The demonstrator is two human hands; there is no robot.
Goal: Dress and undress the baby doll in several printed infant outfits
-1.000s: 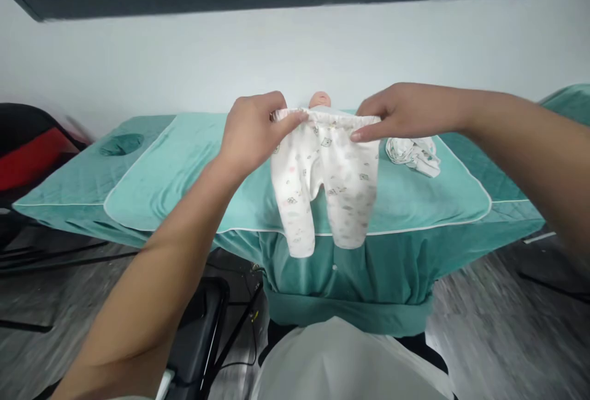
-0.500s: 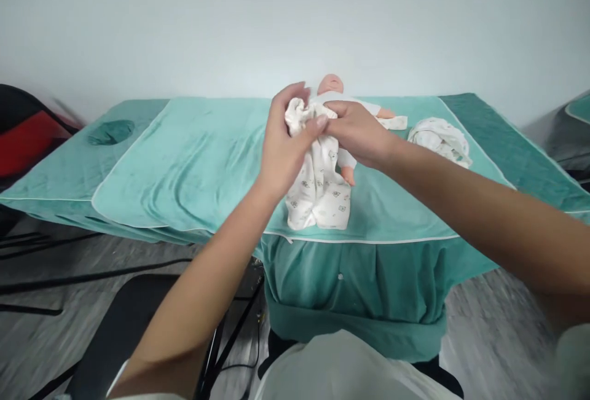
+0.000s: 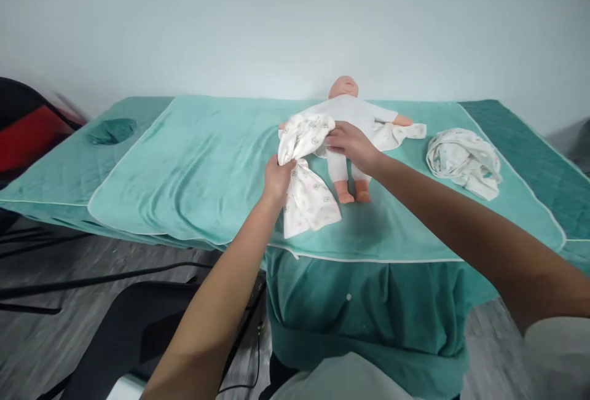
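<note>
White baby pants (image 3: 310, 194) with small printed figures hang twisted between my two hands. My left hand (image 3: 278, 179) is closed around their gathered middle, on the left side. My right hand (image 3: 353, 144) pinches the upper bunched end, its fingertips partly hidden by the cloth. Just beyond lies a baby doll (image 3: 349, 111) on its back, in a white long-sleeved suit, arms spread and feet towards me. The cloth covers part of its arm on the left. A printed white garment (image 3: 391, 136) lies spread partly under the doll.
A crumpled bundle of printed white cloth (image 3: 463, 160) lies on the right of the green-covered massage table (image 3: 207, 160). The table has a face hole (image 3: 111, 132) at left. Black chairs (image 3: 133, 326) stand at left, and a white wall (image 3: 230, 31) rises behind.
My left hand has dropped lower on the pants, while my right hand stays at the upper end. The pants are now twisted, and more of the doll shows. The view has shifted slightly.
</note>
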